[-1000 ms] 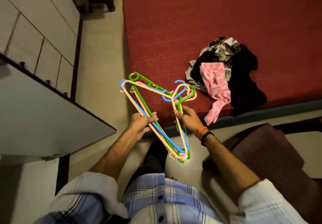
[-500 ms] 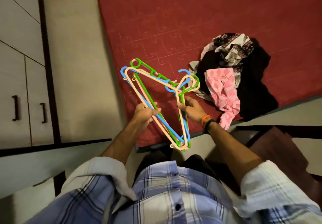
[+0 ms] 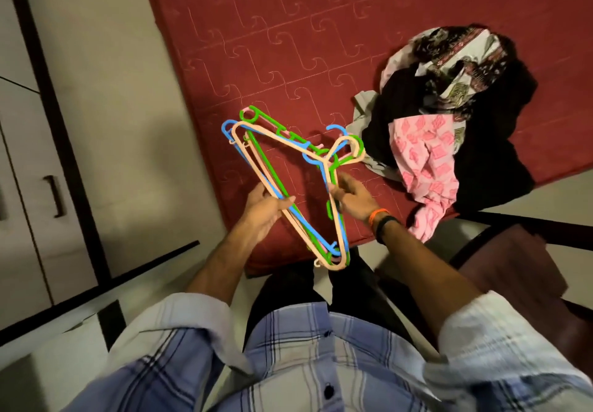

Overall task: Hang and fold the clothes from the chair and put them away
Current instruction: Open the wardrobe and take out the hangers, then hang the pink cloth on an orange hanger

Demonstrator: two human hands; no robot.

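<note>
Plastic hangers, green, blue and peach, nest as thin triangles; our left hand grips one arm, our right hand pinches the necks. Crumpled clothes lie at two o'clock on the quilted red bed, their folds hard to separate.

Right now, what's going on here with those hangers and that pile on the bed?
A person stands at the edge of a red mattress, holding a bunch of plastic hangers in green, blue and peach with both hands. The left hand grips one side of the bunch, and the right hand holds the other side just below the hooks. A heap of clothes lies on the mattress to the right, untouched, with a pink patterned piece spilling over the edge. Nothing is on a hanger yet.
</note>
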